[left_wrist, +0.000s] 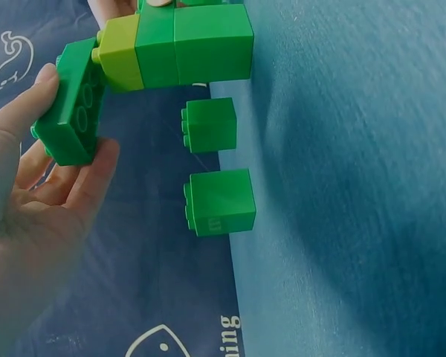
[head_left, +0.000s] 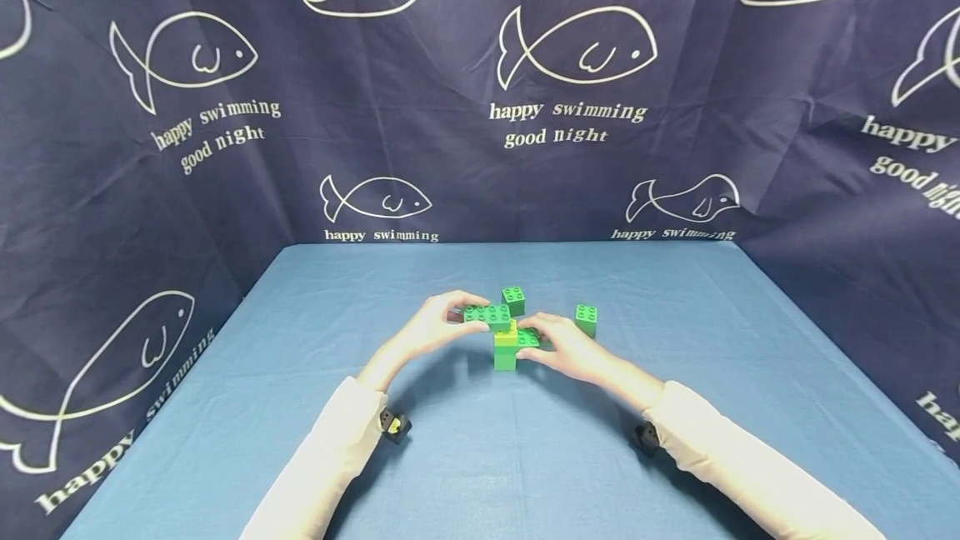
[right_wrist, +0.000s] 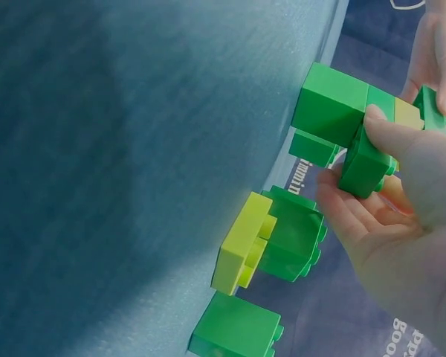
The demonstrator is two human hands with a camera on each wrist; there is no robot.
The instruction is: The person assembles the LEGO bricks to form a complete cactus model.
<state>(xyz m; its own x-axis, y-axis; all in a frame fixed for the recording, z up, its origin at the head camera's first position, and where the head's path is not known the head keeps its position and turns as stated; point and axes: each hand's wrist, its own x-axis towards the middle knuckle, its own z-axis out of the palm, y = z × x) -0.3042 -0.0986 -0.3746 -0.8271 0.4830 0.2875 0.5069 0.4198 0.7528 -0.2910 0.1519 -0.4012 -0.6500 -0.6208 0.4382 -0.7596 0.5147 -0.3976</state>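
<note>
Pinched between the thumb and fingers of my left hand (head_left: 431, 327) is a long green building brick (left_wrist: 76, 111), tilted so its hollow underside partly shows in the left wrist view. One end of it meets the top of a yellow brick (left_wrist: 121, 53), which caps a small stack of green bricks (left_wrist: 212, 43). My right hand (head_left: 572, 348) grips a green brick (right_wrist: 364, 165) that juts from the stack's side, thumb on one face and fingers under it. The stack's bottom green brick (head_left: 505, 359) is over the blue cloth.
Behind the stack is a loose green brick (head_left: 513, 300), and another green brick (head_left: 586, 319) lies beyond my right hand. The right wrist view also holds a loose yellow brick (right_wrist: 241, 242). A blue cloth (head_left: 517, 465) covers the table; a fish-print curtain (head_left: 465, 107) hangs behind.
</note>
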